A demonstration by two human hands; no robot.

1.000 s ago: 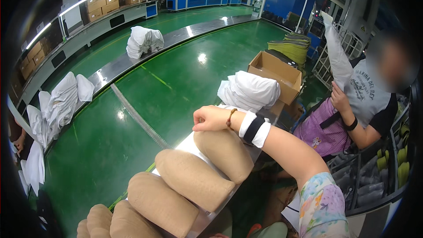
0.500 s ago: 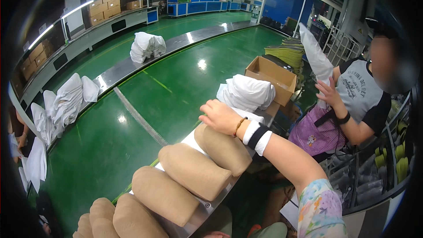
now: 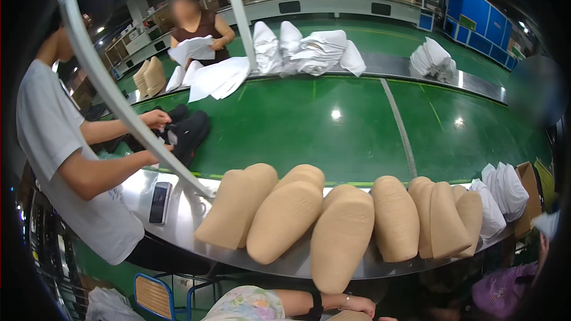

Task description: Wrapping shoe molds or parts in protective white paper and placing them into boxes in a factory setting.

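A factory hall with a wide green conveyor belt (image 3: 333, 125) fills the middle of the frame, and a curved steel worktop (image 3: 178, 220) runs along its near edge. At the bottom centre the person's right hand (image 3: 357, 306) lies low under the worktop edge, a bracelet and dark band at the wrist; its grip is too cut off to tell whether clenched or released. The left hand is out of view. Just above that hand, a row of tan foot-shaped forms (image 3: 339, 235) lies side by side on the worktop, toes pointing toward the belt. White bagged pieces (image 3: 499, 193) sit at the row's right end beside a cardboard box (image 3: 529, 199). A phone (image 3: 159, 202) lies at lower left. There a co-worker in a white shirt (image 3: 65, 160) handles dark pieces (image 3: 187, 131). Stacks of white pieces (image 3: 315, 50) line the far side.
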